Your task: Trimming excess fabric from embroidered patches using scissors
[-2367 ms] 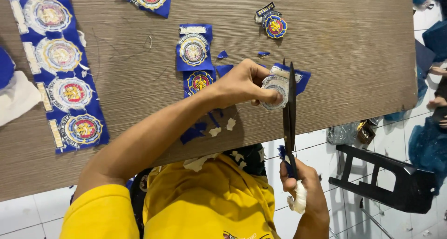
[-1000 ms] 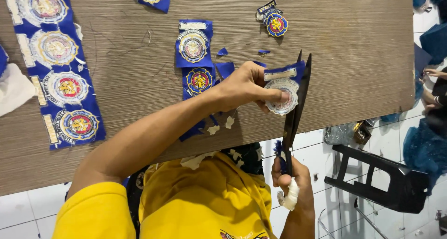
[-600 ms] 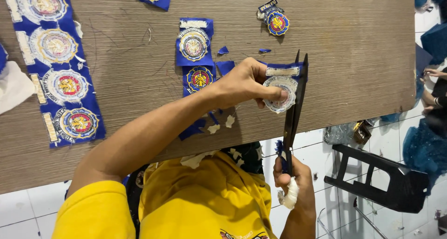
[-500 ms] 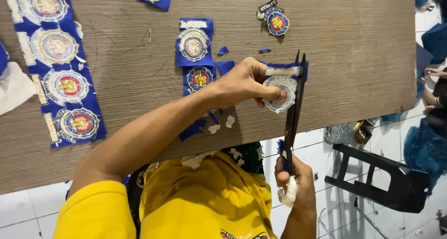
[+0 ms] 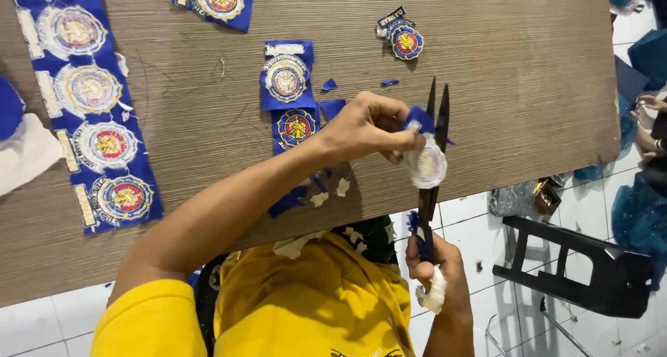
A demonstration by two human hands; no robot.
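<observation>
Left hand [image 5: 365, 127] fingers pinch a round patch [image 5: 425, 166] between the parted scissors [image 5: 432, 148] blades — right hand [image 5: 434, 266] fingers grip the handles below.

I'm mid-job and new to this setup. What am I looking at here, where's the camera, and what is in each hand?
There is no machine: a person works with bare hands, filmed by a camera on their head looking down. The left hand holds a round embroidered patch with blue cloth at its edge. The right hand, one finger bandaged, holds black scissors, blades open around the patch. On the wooden table lie a blue strip of uncut patches, other patches and cloth scraps.
</observation>
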